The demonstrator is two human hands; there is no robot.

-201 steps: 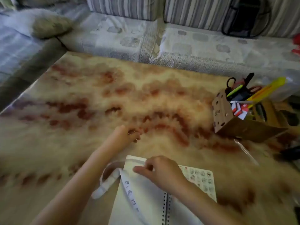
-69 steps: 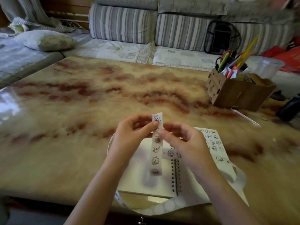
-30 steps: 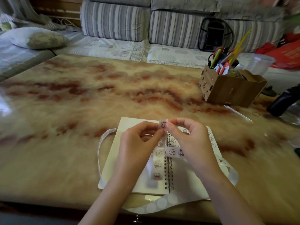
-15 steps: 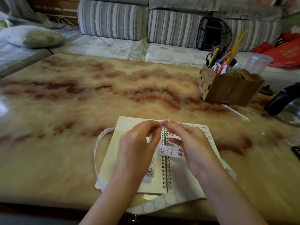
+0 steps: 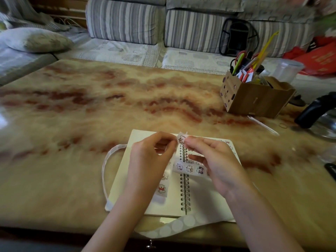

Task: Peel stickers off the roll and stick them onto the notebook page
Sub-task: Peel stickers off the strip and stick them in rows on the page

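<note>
**Near edge, 6 o'clock.** A length of translucent white backing tape with emptied round windows curves along the near edge of the notebook.

**Centre.**
- An open cream spiral-bound notebook lies flat on the glossy beige-and-rust marble-patterned table, its wire spine running from 12 to 6 o'clock.
- Both forearms enter from 6 o'clock. The left hand and the right hand meet above the top of the spine.
- The thumb and forefinger of each hand are curled and pinch the upper end of a long white sticker strip printed with cartoon animals. The other fingers are loosely bent.
- Whether a sticker is parting from its backing cannot be told.
- From the pinch the sticker strip hangs over the pages. One run crosses the spine under the right hand and another lies down the left page.
- A loop of tape passes the notebook's 9 o'clock side.

**Far field.**
- At 2 o'clock, a brown cardboard box of pens and scissors stands well apart.
- At 3 o'clock is a black-handled glass pot.
- At 12 o'clock are grey striped sofa cushions.
- At 10 o'clock is a pale pillow.
</note>
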